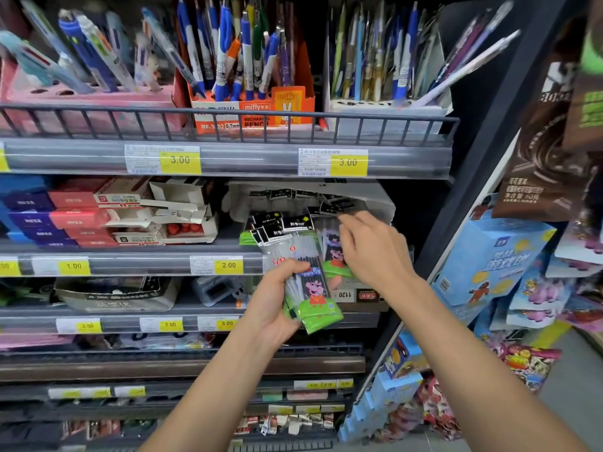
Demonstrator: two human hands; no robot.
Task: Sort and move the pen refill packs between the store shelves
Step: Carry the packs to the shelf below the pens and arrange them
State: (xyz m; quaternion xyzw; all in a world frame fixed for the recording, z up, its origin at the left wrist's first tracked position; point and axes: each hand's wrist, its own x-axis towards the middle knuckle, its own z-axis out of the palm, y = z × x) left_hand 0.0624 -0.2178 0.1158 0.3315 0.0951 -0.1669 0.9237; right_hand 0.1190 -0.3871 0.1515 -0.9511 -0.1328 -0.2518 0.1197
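I see my left hand (277, 300) curled around a fanned bundle of clear plastic pen refill packs with black header cards and green cartoon-pig bottoms (310, 282), thumb on the left edge and fingers wrapped behind, held in front of the second shelf's grey price rail (130, 264), just below the shelf where the same stock sits. My right hand (375, 252) reaches to the right of that bundle, its fingertips pinching the black header of a further pen refill pack (349, 205) at the front of a white cardboard display box (375, 200) on that shelf; more black-headed packs stand in a row inside the box. Behind the right hand another pig-printed pack (336, 256) shows, and I cannot tell whether it rests on the shelf or against the bundle. To the left on the same shelf lie stacked red and blue flat boxes (65, 216) and opened white cartons (169, 207). Yellow price tags on this rail read 1.00 and 2.00 (228, 265). On the shelf above, an orange cardboard stand of blue-and-white mechanical pencils (251, 106) stands behind a grey wire rail, over 2 tags marked 3.00. At the right, light blue boxes (489, 256) hang on a side rack.
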